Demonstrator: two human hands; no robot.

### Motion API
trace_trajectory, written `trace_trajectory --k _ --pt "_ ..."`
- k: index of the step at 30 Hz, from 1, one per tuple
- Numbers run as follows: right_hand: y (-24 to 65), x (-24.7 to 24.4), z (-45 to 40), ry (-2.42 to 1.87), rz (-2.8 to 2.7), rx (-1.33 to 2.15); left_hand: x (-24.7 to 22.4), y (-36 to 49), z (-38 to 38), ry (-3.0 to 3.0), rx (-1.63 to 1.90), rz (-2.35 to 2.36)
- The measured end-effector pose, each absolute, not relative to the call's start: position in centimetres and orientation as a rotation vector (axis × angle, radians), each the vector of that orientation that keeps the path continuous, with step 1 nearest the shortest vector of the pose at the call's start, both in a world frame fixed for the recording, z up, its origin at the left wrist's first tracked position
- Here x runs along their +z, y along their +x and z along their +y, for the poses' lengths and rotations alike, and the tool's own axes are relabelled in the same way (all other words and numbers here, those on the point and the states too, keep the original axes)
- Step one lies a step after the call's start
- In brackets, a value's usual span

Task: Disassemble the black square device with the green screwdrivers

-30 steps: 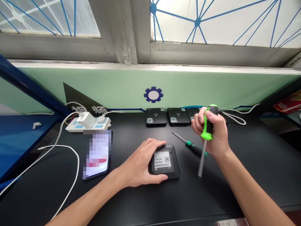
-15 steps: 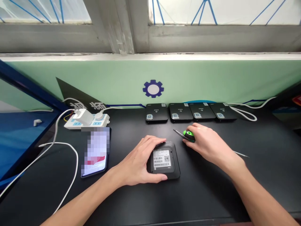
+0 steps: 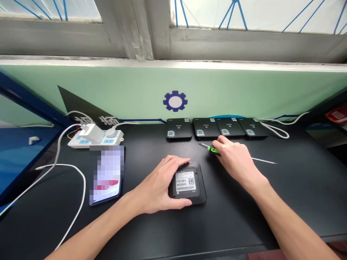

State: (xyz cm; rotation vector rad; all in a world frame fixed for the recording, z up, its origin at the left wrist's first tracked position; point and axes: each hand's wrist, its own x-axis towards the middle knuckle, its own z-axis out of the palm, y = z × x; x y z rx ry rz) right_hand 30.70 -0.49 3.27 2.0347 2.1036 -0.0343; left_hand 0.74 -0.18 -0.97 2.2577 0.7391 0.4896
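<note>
Black and square, a device (image 3: 187, 189) lies label-up on the counter (image 3: 306, 195), its edges clasped by the left hand (image 3: 158, 184), fingers (image 3: 176, 161) spread along the far side and thumb along the near one. The right hand (image 3: 234, 159) sits near it, fingers (image 3: 223, 142) curled down over a green-handled screwdriver (image 3: 213, 150), hiding most of it; whether they pinch it cannot be told, and a long steel shaft (image 3: 264, 161) pokes out rightward. Behind stand four black units (image 3: 179, 129) in a row, while a white power strip (image 3: 94, 140) and a blurred-out phone (image 3: 107, 177) lie off to the left.
</note>
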Motion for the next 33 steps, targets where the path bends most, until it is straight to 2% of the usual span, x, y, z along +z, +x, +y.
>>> trace_trajectory --k 6,11,16,18,20,24,33 --pt "31.2 1.8 -0.8 2.177 2.369 0.196 -1.1 0.7 -0.1 2.264 0.474 0.773" --pt "30.5 1.8 -1.6 2.399 2.741 0.745 -0.9 0.7 -0.2 2.275 0.473 0.756" --pt "30.4 1.7 -3.4 2.361 3.073 1.345 -1.1 0.7 -0.1 2.287 0.480 0.733" --pt "30.5 1.5 -3.7 2.291 3.172 1.487 -1.1 0.6 0.0 2.293 0.491 0.700" --pt "30.6 1.6 -3.7 2.191 3.280 1.511 -1.0 0.6 0.0 2.276 0.496 0.675" --pt "30.1 2.7 -3.2 2.074 3.356 1.264 -0.8 0.7 -0.1 2.223 0.556 0.634" --pt "30.4 2.6 -3.2 2.271 3.254 1.156 -0.6 0.9 -0.4 2.248 0.695 0.569"
